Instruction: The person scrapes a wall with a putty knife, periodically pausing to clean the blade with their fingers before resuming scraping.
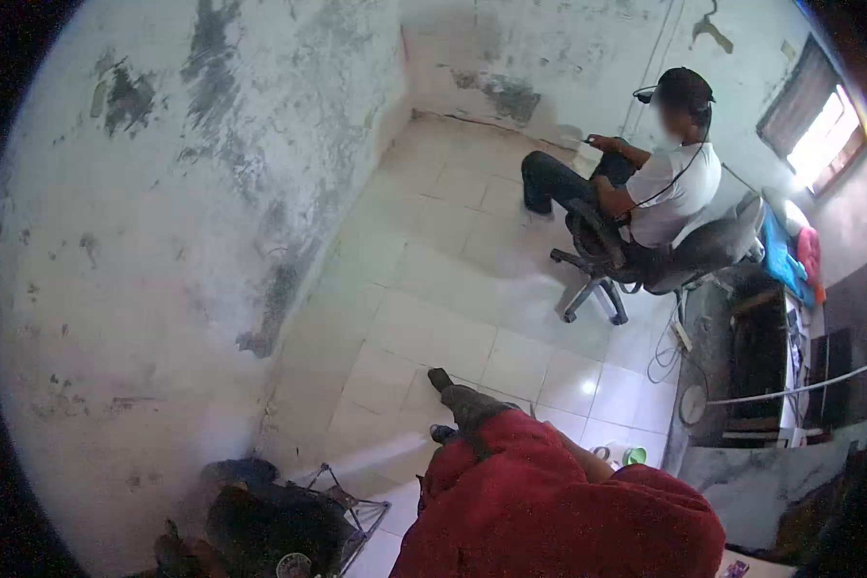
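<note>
A red garment or cloth (559,511) fills the lower middle, over my body, and dark-clad legs (477,409) stretch out beyond it. Bare skin of my right forearm (588,460) shows along its right edge; the hand's fingers are hidden by the cloth. At the bottom left, a dim brown shape that looks like my left hand (183,554) lies beside a dark bag or cloth (260,525). Its fingers are too dark to make out, as is anything in them.
A seated person (669,188) in a white shirt and headphones occupies a wheeled chair (597,250). A folding metal frame (356,506) stands at lower left. A green-rimmed container (634,455) is right of my forearm. Cables (665,356) and a cluttered desk (790,376) line the right.
</note>
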The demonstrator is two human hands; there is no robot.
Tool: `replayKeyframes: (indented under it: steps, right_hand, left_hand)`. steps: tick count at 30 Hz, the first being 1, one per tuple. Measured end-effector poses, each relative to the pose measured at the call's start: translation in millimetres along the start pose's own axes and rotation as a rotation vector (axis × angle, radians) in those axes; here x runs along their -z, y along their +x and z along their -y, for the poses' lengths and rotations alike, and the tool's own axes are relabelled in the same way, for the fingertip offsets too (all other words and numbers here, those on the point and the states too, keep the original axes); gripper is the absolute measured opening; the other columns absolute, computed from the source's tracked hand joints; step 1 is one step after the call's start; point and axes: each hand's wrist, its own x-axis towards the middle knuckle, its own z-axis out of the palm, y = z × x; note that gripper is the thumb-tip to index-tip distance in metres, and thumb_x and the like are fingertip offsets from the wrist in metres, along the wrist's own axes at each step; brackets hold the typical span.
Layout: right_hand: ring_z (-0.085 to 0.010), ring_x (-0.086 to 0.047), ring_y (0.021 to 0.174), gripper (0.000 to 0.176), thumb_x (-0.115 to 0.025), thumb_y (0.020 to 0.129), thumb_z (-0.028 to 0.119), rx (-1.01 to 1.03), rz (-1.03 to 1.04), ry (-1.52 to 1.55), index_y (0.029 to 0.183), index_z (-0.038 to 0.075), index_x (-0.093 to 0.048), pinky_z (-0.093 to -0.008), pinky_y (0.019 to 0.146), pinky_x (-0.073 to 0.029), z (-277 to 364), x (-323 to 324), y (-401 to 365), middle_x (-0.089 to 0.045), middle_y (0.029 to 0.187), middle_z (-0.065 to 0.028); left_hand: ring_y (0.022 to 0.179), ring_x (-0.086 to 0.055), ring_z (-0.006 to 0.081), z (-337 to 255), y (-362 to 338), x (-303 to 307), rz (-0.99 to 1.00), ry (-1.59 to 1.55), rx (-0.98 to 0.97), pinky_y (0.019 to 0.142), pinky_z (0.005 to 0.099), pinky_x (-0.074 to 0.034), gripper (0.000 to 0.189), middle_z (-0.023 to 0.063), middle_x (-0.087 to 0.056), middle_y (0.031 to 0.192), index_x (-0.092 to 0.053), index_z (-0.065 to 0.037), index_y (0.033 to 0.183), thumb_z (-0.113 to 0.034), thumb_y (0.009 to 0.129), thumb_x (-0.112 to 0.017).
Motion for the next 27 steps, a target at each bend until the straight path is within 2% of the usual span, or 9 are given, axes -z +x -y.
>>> replayKeyframes:
  steps: [6, 8, 9, 10, 11, 19, 21, 24, 27]
  right_hand:
    - [-0.0375, -0.058, 0.070, 0.033, -0.059, 0.074, 0.030, 0.178, -0.163, 0.079, 0.078, -0.003, -0.053, -0.0456, 0.062, -0.046, -35, 19, 8, -0.058, 0.076, -0.0240]
    - [-0.0376, -0.058, 0.074, 0.032, -0.060, 0.074, 0.029, 0.270, -0.176, -0.105, 0.082, -0.001, -0.053, -0.0474, 0.063, -0.045, -24, 44, 7, -0.058, 0.079, -0.0254]
    - [-0.0377, -0.058, 0.076, 0.031, -0.060, 0.074, 0.029, 0.025, -0.079, -0.055, 0.083, 0.000, -0.054, -0.0470, 0.061, -0.044, -15, 56, 12, -0.058, 0.079, -0.0238]
    - [-0.0377, -0.058, 0.076, 0.031, -0.060, 0.074, 0.029, 0.051, -0.060, -0.077, 0.083, 0.000, -0.054, -0.0470, 0.061, -0.044, -25, 59, 13, -0.058, 0.079, -0.0238]
    - [-0.0380, -0.058, 0.076, 0.032, -0.061, 0.074, 0.029, 0.096, -0.094, -0.102, 0.083, 0.000, -0.054, -0.0458, 0.060, -0.045, -39, 60, 26, -0.059, 0.079, -0.0236]
    - [-0.0373, -0.058, 0.079, 0.042, -0.061, 0.072, 0.034, 0.056, -0.125, -0.054, 0.080, -0.005, -0.051, -0.0430, 0.064, -0.047, -99, 115, 83, -0.058, 0.080, -0.0260]
    - [-0.0371, -0.058, 0.080, 0.044, -0.061, 0.072, 0.036, 0.013, -0.109, -0.038, 0.080, -0.006, -0.050, -0.0426, 0.066, -0.047, -105, 134, 96, -0.058, 0.080, -0.0268]
    - [-0.0367, -0.058, 0.082, 0.048, -0.061, 0.072, 0.037, -0.030, -0.095, -0.009, 0.078, -0.008, -0.049, -0.0420, 0.068, -0.047, -101, 164, 119, -0.058, 0.081, -0.0279]
    - [-0.0346, -0.060, 0.074, 0.046, -0.056, 0.075, 0.034, -0.014, -0.078, 0.059, 0.079, -0.010, -0.047, -0.0402, 0.067, -0.049, -85, 201, 138, -0.058, 0.075, -0.0259]
  left_hand:
    - [0.048, -0.051, 0.0130, 17, 12, -33, -0.012, -0.047, -0.218, 0.042, 0.0277, -0.044, 0.017, 0.0041, -0.055, 0.060, -0.062, -0.002, 0.081, -0.016, 0.078, -0.053]
    - [0.047, -0.050, 0.0123, 2, 24, -57, 0.169, 0.008, -0.698, 0.042, 0.0276, -0.043, 0.016, 0.0037, -0.054, 0.058, -0.062, -0.002, 0.081, -0.015, 0.078, -0.054]
    - [0.047, -0.052, 0.0133, -2, 26, -64, 0.152, -0.234, -0.498, 0.042, 0.0255, -0.044, 0.017, 0.0042, -0.054, 0.059, -0.063, -0.002, 0.080, -0.016, 0.077, -0.055]
    - [0.047, -0.054, 0.0143, -69, -34, -66, 0.095, -0.501, -0.314, 0.043, 0.0234, -0.044, 0.017, 0.0046, -0.055, 0.059, -0.064, -0.002, 0.079, -0.017, 0.077, -0.055]
    - [0.049, -0.056, 0.0152, -92, -48, -73, -0.014, -0.469, -0.244, 0.043, 0.0234, -0.044, 0.019, 0.0049, -0.054, 0.059, -0.065, -0.003, 0.081, -0.018, 0.078, -0.054]
    - [0.059, -0.060, 0.0176, -164, -68, -139, -0.084, -0.363, -0.367, 0.051, 0.0277, -0.047, 0.023, 0.0070, -0.056, 0.064, -0.063, -0.001, 0.085, -0.018, 0.079, -0.050]
    - [0.061, -0.061, 0.0208, -161, -75, -160, 0.054, -0.451, -0.158, 0.055, 0.0336, -0.047, 0.023, 0.0102, -0.059, 0.070, -0.061, 0.000, 0.090, -0.018, 0.079, -0.051]
    - [0.064, -0.061, 0.0230, -174, -80, -187, 0.114, -0.307, -0.083, 0.059, 0.0372, -0.047, 0.025, 0.0133, -0.060, 0.077, -0.058, 0.000, 0.094, -0.017, 0.078, -0.052]
    - [0.058, -0.060, 0.0202, -183, -57, -221, 0.009, -0.399, -0.225, 0.050, 0.0316, -0.046, 0.021, 0.0089, -0.061, 0.071, -0.061, -0.001, 0.085, -0.019, 0.077, -0.055]
